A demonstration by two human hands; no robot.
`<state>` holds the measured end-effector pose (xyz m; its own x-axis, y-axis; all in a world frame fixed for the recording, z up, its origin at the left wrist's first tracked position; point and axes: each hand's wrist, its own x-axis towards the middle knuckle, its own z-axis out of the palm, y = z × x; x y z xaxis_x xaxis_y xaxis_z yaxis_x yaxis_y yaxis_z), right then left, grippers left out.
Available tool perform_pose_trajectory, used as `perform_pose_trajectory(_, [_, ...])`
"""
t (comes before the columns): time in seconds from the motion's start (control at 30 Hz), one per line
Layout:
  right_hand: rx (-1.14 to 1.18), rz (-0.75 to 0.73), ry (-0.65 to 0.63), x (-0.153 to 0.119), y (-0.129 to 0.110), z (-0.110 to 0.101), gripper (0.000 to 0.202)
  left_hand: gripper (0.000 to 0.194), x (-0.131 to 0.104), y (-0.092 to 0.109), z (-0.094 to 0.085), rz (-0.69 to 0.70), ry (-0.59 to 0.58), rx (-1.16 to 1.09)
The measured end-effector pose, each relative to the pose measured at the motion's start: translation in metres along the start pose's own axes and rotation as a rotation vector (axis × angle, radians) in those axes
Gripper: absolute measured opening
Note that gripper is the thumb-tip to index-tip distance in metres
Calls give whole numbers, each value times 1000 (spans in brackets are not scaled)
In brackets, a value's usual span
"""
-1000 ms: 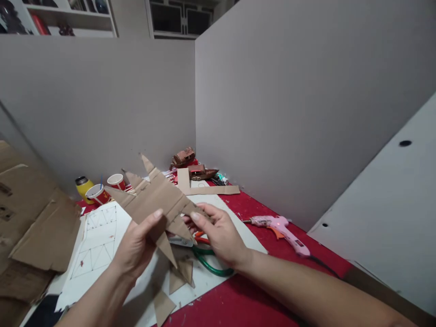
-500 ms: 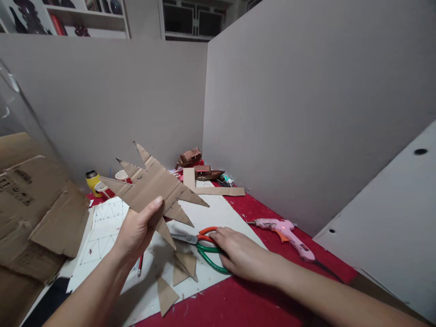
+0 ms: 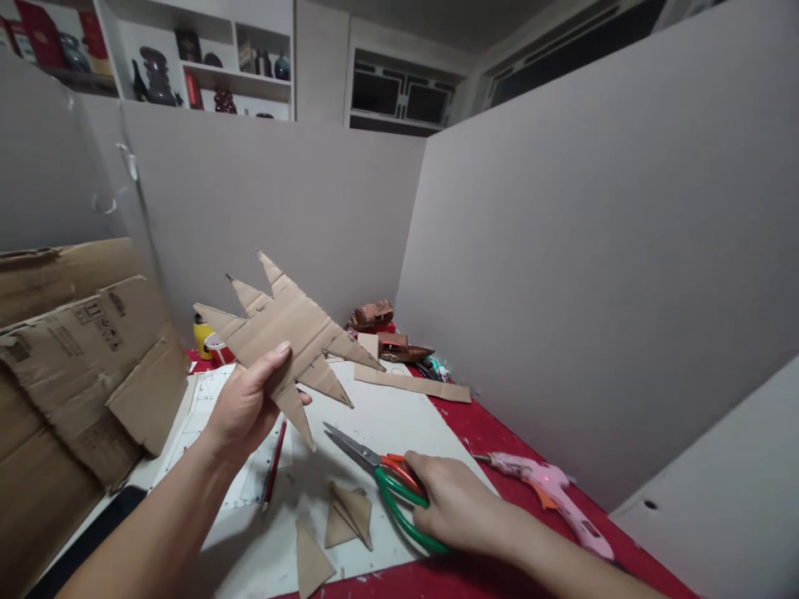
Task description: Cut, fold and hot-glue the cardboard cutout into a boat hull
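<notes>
My left hand grips the spiky cardboard cutout by its lower edge, thumb pressed on the face and the other fingers mostly hidden behind it. The piece is raised just left of the middle of the frame, tilted, its points standing out at both ends.

What has changed is my right hand: a second ago it was on the cardboard too, then it was down at the scissors, and now it is curled around their orange and green handles. The blades point up and left toward the cutout, apart from it, their tips looking only slightly parted. Whether the scissors are clear of the white sheet I cannot tell. As I judge it, I have gone from handling the piece with both hands to holding card and cutting tool together.

With the cutout higher up, the red pencil shows plainly below my left hand. Cardboard offcuts lie at the lower middle, and the pink glue gun rests on the red-covered bench at lower right.
</notes>
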<state>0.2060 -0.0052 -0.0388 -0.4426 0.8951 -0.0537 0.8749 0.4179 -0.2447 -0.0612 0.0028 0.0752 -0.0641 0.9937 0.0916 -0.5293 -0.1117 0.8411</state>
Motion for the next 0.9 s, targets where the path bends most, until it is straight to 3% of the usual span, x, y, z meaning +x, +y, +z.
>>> perform_pose_trajectory(0.23, [436,-117,204,-11,7,-1,7,19,3,3,-8,62,17,71])
perform_pose_trajectory(0.47, [599,-220,92,-7,4,-16,30,17,4,2,-8,69,18,92])
perform_pose_trajectory(0.67, [646,-347,75,5,-2,-23,29,17,6,-4,-8,52,30,70])
perform_pose_trajectory(0.9, [628,-344,51,8,-2,-20,35,17,9,-13,-6,2,-3,97])
